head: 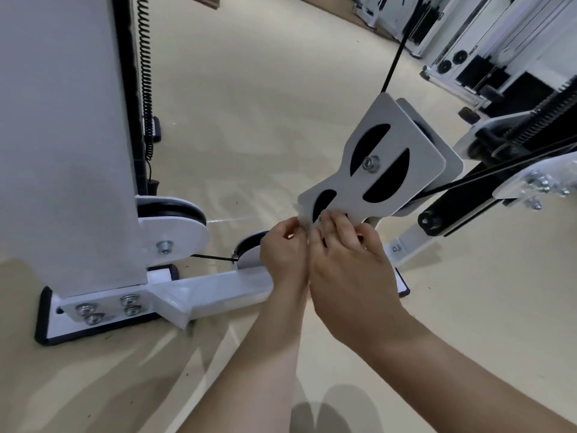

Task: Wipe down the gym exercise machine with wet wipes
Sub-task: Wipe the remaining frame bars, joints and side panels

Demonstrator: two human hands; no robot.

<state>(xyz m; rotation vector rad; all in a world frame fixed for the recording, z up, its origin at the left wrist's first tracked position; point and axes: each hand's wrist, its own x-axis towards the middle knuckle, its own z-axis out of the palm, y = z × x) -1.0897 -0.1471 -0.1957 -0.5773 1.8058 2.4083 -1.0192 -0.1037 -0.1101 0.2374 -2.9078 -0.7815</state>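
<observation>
A white pulley housing with black oval cut-outs and a centre bolt hangs tilted on black cables in the middle of the head view. Both my hands meet at its lower end. My left hand pinches a small white wet wipe at the housing's bottom corner. My right hand has its fingers curled over the housing's lower edge, touching the same wipe. Most of the wipe is hidden under the fingers.
The machine's tall white column stands at the left on a bolted base plate, with a white floor beam running under my hands. A coiled black cord hangs beside the column. More white machines stand at the back right on the beige floor.
</observation>
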